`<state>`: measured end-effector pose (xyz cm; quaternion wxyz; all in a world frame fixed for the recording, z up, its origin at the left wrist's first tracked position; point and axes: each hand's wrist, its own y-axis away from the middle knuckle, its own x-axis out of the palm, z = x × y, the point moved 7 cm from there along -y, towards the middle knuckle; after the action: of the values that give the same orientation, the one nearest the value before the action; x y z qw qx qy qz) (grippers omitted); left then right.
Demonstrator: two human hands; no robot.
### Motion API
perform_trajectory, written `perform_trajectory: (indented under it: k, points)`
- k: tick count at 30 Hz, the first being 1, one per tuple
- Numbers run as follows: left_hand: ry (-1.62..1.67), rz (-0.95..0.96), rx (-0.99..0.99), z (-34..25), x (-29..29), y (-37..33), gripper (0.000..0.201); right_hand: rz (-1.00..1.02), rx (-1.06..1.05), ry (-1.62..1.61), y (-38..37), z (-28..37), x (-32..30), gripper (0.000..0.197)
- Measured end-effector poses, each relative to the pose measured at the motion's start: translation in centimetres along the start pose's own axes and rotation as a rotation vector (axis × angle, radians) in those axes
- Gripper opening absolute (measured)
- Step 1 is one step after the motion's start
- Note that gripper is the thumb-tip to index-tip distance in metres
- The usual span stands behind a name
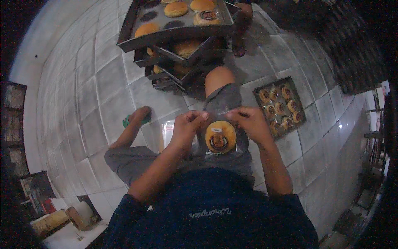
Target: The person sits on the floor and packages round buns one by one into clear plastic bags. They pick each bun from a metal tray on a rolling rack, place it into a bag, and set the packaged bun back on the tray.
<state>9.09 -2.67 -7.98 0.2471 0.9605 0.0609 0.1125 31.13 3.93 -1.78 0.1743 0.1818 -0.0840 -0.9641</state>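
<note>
The left hand (186,128) and right hand (252,123) are each clamped on a far corner of the clear bag (238,148); the round bun (220,137) sits inside, toward the bag's near edge.

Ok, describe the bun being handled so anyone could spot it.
Start at the grey shorts. Just below and between the left hand and right hand is a round, clear-wrapped golden bun. Unlike the buns grouped in the floor tray, it sits alone.
</note>
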Motion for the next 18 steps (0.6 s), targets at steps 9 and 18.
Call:
perform_trajectory:
  k: [9,18]
  points:
    - [0.249,-0.108,0.013,-0.8,-1.8,1.2,0.017,-0.053,0.164,-0.633,-0.2,-2.7,1.3,0.018]
    - [0.036,-0.077,-0.053,-3.0,-2.1,6.0,0.021,-0.077,0.154,-0.469,5.1,-0.9,-0.9,0.014]
